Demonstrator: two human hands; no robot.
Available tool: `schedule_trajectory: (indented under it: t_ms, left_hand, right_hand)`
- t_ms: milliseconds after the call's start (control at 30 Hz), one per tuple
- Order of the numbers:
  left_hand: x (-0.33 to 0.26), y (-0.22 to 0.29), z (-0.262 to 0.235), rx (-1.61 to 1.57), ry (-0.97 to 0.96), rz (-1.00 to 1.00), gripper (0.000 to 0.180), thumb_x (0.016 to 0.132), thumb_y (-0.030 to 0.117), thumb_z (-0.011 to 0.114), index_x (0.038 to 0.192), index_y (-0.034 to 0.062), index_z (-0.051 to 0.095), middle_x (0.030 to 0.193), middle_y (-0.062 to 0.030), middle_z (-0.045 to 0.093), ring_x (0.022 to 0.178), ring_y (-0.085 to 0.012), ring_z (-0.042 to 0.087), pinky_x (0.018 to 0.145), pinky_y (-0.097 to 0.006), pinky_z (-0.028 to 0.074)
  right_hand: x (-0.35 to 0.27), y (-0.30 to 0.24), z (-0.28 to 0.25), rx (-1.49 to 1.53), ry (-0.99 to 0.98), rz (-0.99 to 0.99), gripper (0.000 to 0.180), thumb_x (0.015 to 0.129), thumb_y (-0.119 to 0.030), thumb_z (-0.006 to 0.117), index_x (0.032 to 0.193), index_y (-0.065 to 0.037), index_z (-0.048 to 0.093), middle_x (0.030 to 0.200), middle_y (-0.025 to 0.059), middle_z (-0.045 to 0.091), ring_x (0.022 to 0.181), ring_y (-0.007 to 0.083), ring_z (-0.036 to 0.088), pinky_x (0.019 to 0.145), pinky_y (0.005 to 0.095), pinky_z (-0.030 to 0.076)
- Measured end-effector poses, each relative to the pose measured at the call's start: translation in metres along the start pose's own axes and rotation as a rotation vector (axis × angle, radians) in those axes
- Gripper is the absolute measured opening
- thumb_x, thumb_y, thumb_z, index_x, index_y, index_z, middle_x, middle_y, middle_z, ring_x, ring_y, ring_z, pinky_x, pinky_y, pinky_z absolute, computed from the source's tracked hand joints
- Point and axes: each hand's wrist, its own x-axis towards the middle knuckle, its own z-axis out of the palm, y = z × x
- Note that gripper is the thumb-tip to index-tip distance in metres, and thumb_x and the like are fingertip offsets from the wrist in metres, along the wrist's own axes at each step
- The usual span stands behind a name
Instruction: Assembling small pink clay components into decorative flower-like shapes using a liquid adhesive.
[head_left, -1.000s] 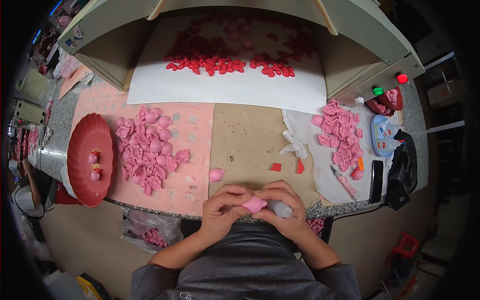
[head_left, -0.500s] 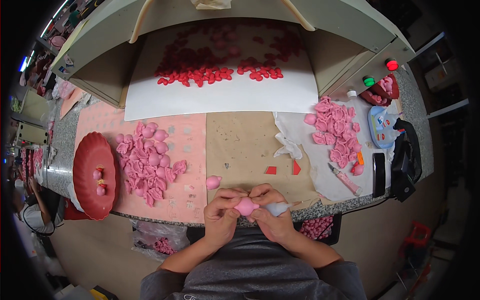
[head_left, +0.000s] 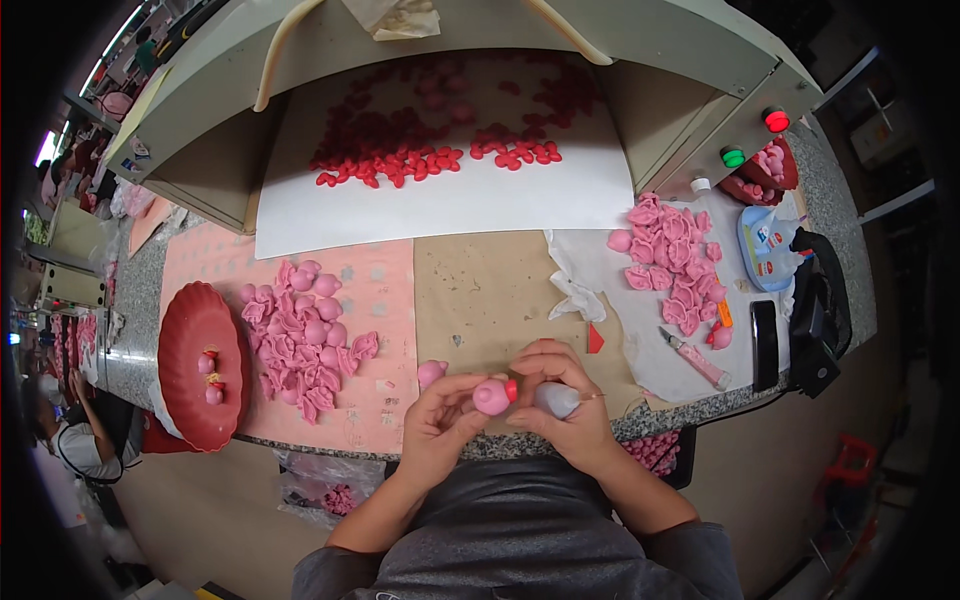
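My left hand is closed round a smooth pink ball-shaped piece. A red band sits at the piece's right side, close to my right fingertips; whether they touch it I cannot tell. Tucked in my right hand is a small translucent squeeze bottle with a thin needle tip pointing right. Another pink ball-shaped piece lies just beyond my left fingers. A red triangular scrap rests on the brown paper past my right hand.
Pink petal-like and ball pieces are heaped at left, with petal-like pieces at right. A red scalloped tray holds a few finished-looking pieces. Red pieces lie under the hooded machine. A tube and phone are at right.
My hands have moved apart slightly. The pink piece now shows a red band, and one of the two red scraps is out of sight. The view has shifted a little.
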Motion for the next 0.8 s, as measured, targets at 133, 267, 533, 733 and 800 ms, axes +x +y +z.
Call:
schedule_trajectory:
  t_ms: [133, 267, 533, 733, 800]
  left_hand:
    - [0.002, -0.004, 0.001, -0.173, 0.032, -0.025, 0.037, 0.084, -0.006, 0.056, 0.119, -0.0007, 0.047, 0.113, -0.0115, 0.055, 0.111, -0.0203, 0.051, 0.093, -0.031, 0.042]
    - [0.000, -0.009, -0.004, -0.145, -0.005, -0.036, 0.035, 0.084, -0.007, 0.053, 0.118, -0.0010, 0.048, 0.116, -0.0124, 0.054, 0.110, -0.0202, 0.052, 0.092, -0.031, 0.043]
    - [-0.004, -0.024, -0.001, -0.093, 0.065, 0.055, 0.033, 0.083, -0.008, 0.055, 0.115, -0.0016, 0.051, 0.118, -0.0125, 0.051, 0.109, -0.0203, 0.052, 0.091, -0.030, 0.045]
    - [-0.003, -0.024, 0.001, -0.063, 0.082, 0.058, 0.032, 0.084, -0.007, 0.055, 0.115, -0.0015, 0.051, 0.118, -0.0127, 0.052, 0.108, -0.0197, 0.053, 0.091, -0.030, 0.044]
    - [-0.002, -0.023, 0.001, -0.034, 0.078, 0.069, 0.032, 0.085, -0.006, 0.055, 0.116, -0.0011, 0.050, 0.119, -0.0128, 0.052, 0.108, -0.0192, 0.053, 0.091, -0.030, 0.044]
  right_hand:
    - [0.001, 0.005, -0.004, -0.314, -0.005, -0.183, 0.032, 0.072, 0.000, 0.070, 0.102, -0.003, 0.059, 0.106, 0.0080, 0.049, 0.091, 0.0127, 0.051, 0.079, 0.0253, 0.042]
    - [0.003, 0.005, -0.007, -0.443, -0.073, -0.228, 0.034, 0.072, -0.005, 0.071, 0.104, -0.004, 0.059, 0.106, 0.0089, 0.049, 0.091, 0.0166, 0.052, 0.080, 0.0273, 0.042]
    - [0.004, 0.019, -0.013, -0.446, -0.072, -0.265, 0.033, 0.072, -0.008, 0.071, 0.102, -0.003, 0.060, 0.103, 0.0101, 0.051, 0.091, 0.0195, 0.053, 0.080, 0.0287, 0.043]
    - [0.004, 0.019, -0.012, -0.466, -0.058, -0.278, 0.033, 0.072, -0.008, 0.072, 0.102, -0.002, 0.060, 0.102, 0.0100, 0.051, 0.090, 0.0197, 0.053, 0.080, 0.0287, 0.043]
    - [0.005, 0.018, -0.011, -0.469, -0.049, -0.287, 0.033, 0.072, -0.009, 0.072, 0.102, -0.002, 0.060, 0.102, 0.0099, 0.051, 0.090, 0.0196, 0.053, 0.080, 0.0287, 0.043]
